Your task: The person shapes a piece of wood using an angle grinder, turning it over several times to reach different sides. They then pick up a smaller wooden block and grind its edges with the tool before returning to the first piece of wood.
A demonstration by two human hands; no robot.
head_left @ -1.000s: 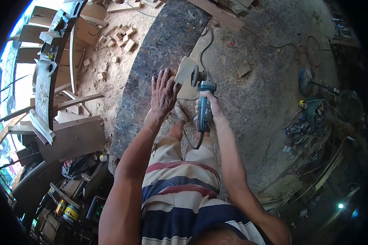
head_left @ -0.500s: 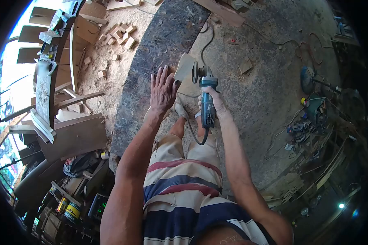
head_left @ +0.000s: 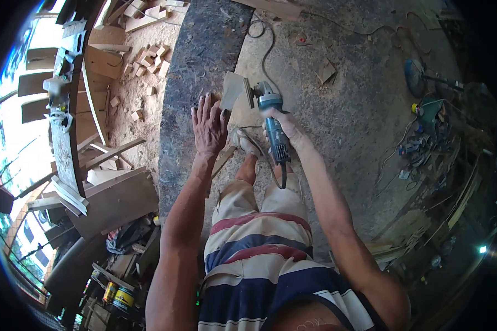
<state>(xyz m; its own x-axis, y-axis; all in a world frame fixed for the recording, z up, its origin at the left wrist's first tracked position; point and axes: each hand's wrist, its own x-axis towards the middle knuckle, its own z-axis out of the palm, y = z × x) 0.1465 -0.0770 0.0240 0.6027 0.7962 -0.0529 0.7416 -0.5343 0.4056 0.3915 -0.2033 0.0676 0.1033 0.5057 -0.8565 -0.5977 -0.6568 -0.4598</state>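
A teal angle grinder point(head_left: 275, 127) is gripped in my right hand point(head_left: 286, 128), its disc upright and facing left, beside the edge of a pale wooden piece point(head_left: 233, 90). My left hand point(head_left: 210, 126) lies flat with its fingers spread, its thumb side at the lower left edge of that piece. The fingers point away from me over the dark, stained work surface point(head_left: 201, 52). From the back of the grinder a dark cord loops down and round toward my feet.
Small wooden blocks point(head_left: 149, 60) are heaped in sawdust at the upper left. Curved boards point(head_left: 116, 201) lean at the left. A standing fan point(head_left: 414, 77) and a cluttered pile point(head_left: 425, 140) are at the right. Another cord point(head_left: 268, 52) runs across the floor ahead.
The view has shifted, so the surroundings sit differently in the frame. The grinder is now tilted more to the left, with its disc close to the wooden piece.
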